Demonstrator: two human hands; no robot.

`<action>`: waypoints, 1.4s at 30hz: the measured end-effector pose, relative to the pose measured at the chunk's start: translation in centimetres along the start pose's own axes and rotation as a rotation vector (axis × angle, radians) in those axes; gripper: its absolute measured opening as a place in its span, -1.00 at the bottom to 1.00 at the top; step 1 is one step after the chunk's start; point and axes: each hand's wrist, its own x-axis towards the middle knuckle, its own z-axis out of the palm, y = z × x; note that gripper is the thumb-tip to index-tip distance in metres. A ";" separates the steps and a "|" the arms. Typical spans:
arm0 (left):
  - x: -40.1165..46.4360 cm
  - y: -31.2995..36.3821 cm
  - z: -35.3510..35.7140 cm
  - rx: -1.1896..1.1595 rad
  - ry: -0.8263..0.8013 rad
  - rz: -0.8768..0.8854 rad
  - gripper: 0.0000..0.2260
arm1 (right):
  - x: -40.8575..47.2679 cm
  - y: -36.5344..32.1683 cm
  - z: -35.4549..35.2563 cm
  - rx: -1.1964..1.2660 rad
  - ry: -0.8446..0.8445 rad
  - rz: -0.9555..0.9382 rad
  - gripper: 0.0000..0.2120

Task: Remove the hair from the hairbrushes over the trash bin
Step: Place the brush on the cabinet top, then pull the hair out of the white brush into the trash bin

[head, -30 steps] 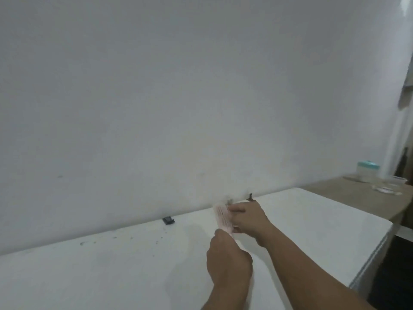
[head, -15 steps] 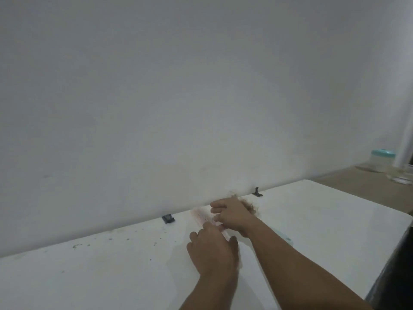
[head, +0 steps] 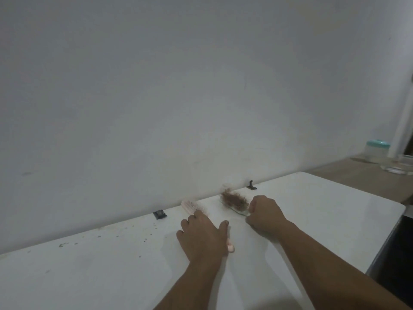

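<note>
White and glossy, the surface (head: 111,271) runs along a pale wall, with dark specks scattered over its left part. Near the wall sits a small black clip (head: 160,214), and just to its right lies the pink hairbrush (head: 192,206), bristles up, its head toward the wall and its handle end showing below the left hand (head: 202,237). That hand lies flat on the brush's handle, fingers spread and fairly straight, pressing rather than curling round it. Further right lies a second hairbrush (head: 238,209), pale green or clear as far as the blur lets me judge, its head matted with a thick clump of reddish-brown hair (head: 234,199). The right hand (head: 266,214) is at the near end of that brush, fingers curled and closed round its handle. Both brushes rest on the surface, close to the wall and a little apart from each other. Behind the hairy brush a second black clip (head: 252,185) stands at the wall's foot. Far right, on a brown counter (head: 348,173), stand a clear jar with a teal lid (head: 377,151) and a glass dish (head: 397,167).
</note>
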 end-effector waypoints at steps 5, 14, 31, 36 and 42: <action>-0.3 0.0 0.3 0.014 0.027 0.075 -0.54 | -0.9 0.6 0.5 0.111 0.029 -0.059 -0.84; -1.5 2.3 -0.8 -0.134 -0.007 0.186 -0.67 | -2.7 1.0 -2.4 0.292 0.095 -0.016 -0.85; -13.3 14.7 0.2 -1.153 -0.726 0.005 -0.82 | -16.4 10.9 -12.8 0.656 0.294 0.193 -0.63; -18.2 16.9 1.4 -1.232 -0.829 -0.041 -0.87 | -22.2 13.9 -14.6 0.624 0.369 0.239 -0.67; -24.6 17.8 3.4 -1.249 -1.016 -0.025 -0.80 | -28.7 18.0 -14.2 0.549 0.444 0.310 -0.68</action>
